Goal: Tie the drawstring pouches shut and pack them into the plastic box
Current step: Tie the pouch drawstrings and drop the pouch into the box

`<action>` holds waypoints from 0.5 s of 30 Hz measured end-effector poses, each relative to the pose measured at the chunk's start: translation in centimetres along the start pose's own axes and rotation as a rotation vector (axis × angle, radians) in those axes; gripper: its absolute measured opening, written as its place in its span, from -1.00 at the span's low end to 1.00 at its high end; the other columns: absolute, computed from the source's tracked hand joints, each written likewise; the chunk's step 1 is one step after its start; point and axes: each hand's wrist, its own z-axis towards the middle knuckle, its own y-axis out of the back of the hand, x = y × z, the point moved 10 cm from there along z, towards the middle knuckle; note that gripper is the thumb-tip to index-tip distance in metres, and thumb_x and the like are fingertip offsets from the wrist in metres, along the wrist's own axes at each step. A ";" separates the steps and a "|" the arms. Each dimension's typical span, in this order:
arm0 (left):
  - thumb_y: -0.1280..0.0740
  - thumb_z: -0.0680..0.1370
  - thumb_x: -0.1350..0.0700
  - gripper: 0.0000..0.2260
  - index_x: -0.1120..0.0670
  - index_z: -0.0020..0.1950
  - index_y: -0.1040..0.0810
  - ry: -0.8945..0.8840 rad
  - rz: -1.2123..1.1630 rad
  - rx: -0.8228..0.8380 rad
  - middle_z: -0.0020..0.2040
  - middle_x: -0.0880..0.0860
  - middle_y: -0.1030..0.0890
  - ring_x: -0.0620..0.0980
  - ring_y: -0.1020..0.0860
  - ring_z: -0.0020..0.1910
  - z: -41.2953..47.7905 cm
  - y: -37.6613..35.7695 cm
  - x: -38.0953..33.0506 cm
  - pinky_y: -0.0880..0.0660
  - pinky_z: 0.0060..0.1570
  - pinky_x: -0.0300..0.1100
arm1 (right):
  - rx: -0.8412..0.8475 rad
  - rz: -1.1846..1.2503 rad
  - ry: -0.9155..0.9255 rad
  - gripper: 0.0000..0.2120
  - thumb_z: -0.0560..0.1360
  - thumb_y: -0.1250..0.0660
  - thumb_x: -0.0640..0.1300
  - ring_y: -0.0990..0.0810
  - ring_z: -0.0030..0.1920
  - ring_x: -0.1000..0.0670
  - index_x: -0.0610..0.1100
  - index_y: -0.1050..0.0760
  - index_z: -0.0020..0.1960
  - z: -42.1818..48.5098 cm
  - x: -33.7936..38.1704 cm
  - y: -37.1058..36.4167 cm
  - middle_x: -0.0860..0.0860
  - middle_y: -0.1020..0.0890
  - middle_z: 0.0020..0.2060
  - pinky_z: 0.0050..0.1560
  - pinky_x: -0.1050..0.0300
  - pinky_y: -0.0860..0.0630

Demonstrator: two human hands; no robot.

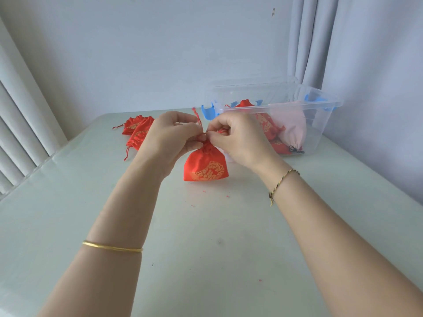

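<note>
- We see a thin, smooth gold bangle (112, 248) around the left forearm, well nearer than the left hand (169, 138).
- We see a yellow-and-dark braided cord bracelet (283, 179) just behind the right hand (238, 138), its knotted tail dangling.
- Both forearms are bare.

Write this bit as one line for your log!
tying | left hand, right hand: pinching red drawstring cord | red gold-patterned fabric pouch: on pale table | clear plastic box: pouches inside

no readable text or numbers, red pouch (201, 160) with gold embroidery (209, 173) too indistinct to read
</note>
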 end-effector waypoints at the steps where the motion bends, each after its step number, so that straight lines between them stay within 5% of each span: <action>1: -0.32 0.47 0.36 -0.80 0.20 0.06 -0.47 -0.014 0.012 0.022 -0.14 0.13 -0.56 -0.07 -0.61 -0.29 0.0 -0.1 -0.2 -0.55 -0.27 -0.30 | -0.012 0.067 -0.036 -0.88 0.41 -0.33 -0.30 -0.41 -0.50 0.26 -0.16 -0.59 -0.27 0.0 -0.5 0.1 0.19 -0.44 -0.54 -0.40 0.44 -0.28; 5: -0.36 0.41 0.33 -0.72 0.03 0.01 -0.46 -0.155 0.334 -0.065 0.05 0.03 -0.53 -0.08 -0.58 -0.22 -0.7 0.4 -2.1 -0.56 0.03 -0.05 | -0.025 0.434 -0.269 -0.74 0.41 -0.35 -0.29 -0.27 -0.58 0.18 -0.08 -0.50 -0.42 -0.3 -3.1 -0.7 0.13 -0.37 -0.60 -0.51 0.34 -0.19; 9: -0.33 0.41 0.27 -0.78 -0.07 -0.20 -0.47 -0.340 0.551 -0.119 -0.04 0.03 -0.50 -0.14 -0.48 -0.23 -1.5 -0.2 -4.6 -0.40 -0.30 -0.27 | -0.006 0.633 -0.449 -0.75 0.43 -0.33 -0.32 -0.17 -0.59 0.12 -0.18 -0.45 -0.42 -0.7 -4.7 -1.7 0.04 -0.29 -0.56 -0.51 0.23 -0.09; 12: -0.38 0.40 0.20 -0.84 -0.08 -0.24 -0.53 -0.443 0.759 -0.128 -0.08 -0.01 -0.42 -0.13 -0.43 -0.15 -1.9 -1.0 -5.4 -0.33 -0.23 -0.38 | 0.008 0.700 -0.497 -0.76 0.44 -0.33 -0.31 -0.16 -0.63 0.14 -0.18 -0.42 -0.38 -0.8 -4.8 -1.9 0.04 -0.29 -0.56 -0.55 0.28 -0.10; 15: -0.43 0.40 0.11 -0.94 -0.03 -0.17 -0.60 -0.453 0.811 -0.146 -0.12 -0.07 -0.35 -0.09 -0.41 -0.07 -1.9 -1.0 -5.1 -0.30 -0.10 -0.28 | 0.038 0.769 -0.529 -0.76 0.45 -0.32 -0.31 -0.17 -0.63 0.16 -0.17 -0.40 -0.36 -0.9 -4.8 -2.3 0.04 -0.30 -0.57 -0.56 0.31 -0.11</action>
